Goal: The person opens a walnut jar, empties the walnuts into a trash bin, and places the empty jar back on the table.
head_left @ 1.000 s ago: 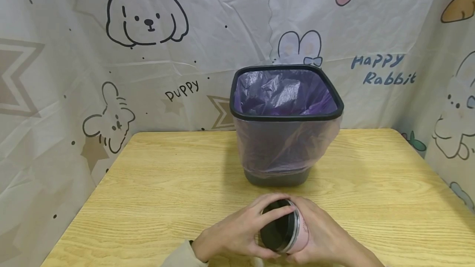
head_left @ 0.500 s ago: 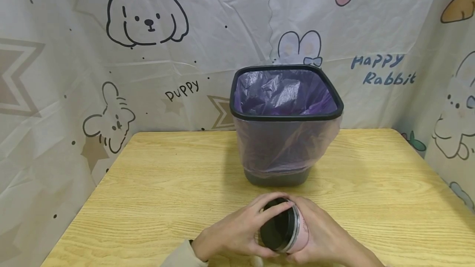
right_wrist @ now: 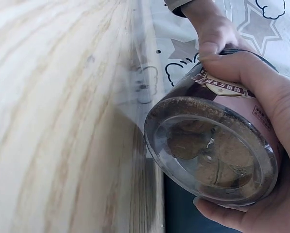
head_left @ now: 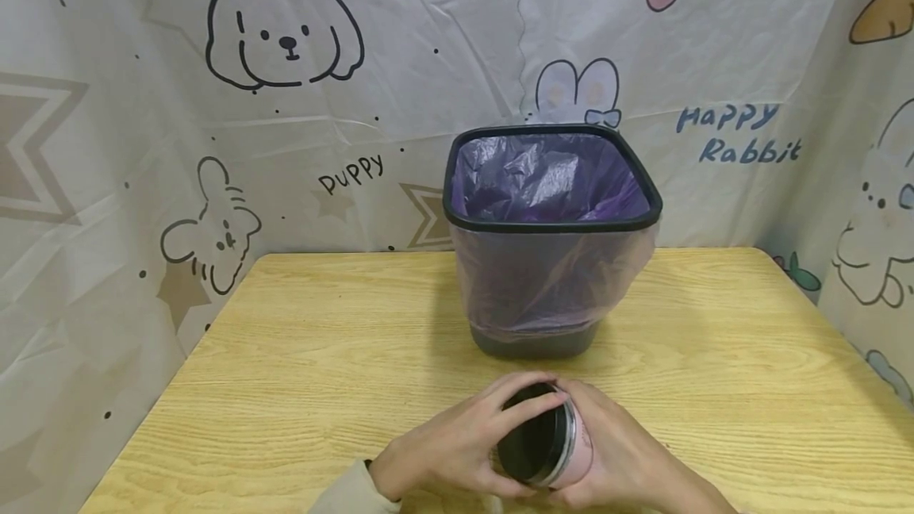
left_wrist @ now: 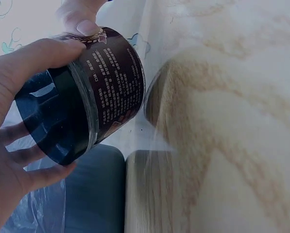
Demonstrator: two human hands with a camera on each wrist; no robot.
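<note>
Left grip (head_left: 464,439) clamped on the black lid (head_left: 528,446); right grip (head_left: 624,446) clamped round the tilted jar (head_left: 581,454). Lined bin (head_left: 535,284) stands upright beyond, on the counter (head_left: 307,355).

1. The lid (head_left: 527,446) was smooth, glossy black plastic.
2. The jar (right_wrist: 210,148) looked like clear, shiny plastic at its base.
3. Its label (left_wrist: 113,85) looked like smooth, printed paper or film.
4. The bin (head_left: 531,346) was matt grey plastic, its rim (head_left: 553,226) smooth black plastic.
5. The liner (head_left: 553,173) was thin, crinkled, shiny plastic film.
6. The table (head_left: 321,331) had a smooth wood-grain surface with a faint sheen.
7. The backdrop (head_left: 443,78) looked like creased, softly shiny cloth.
8. The sleeve (head_left: 351,490) was matt cloth.
</note>
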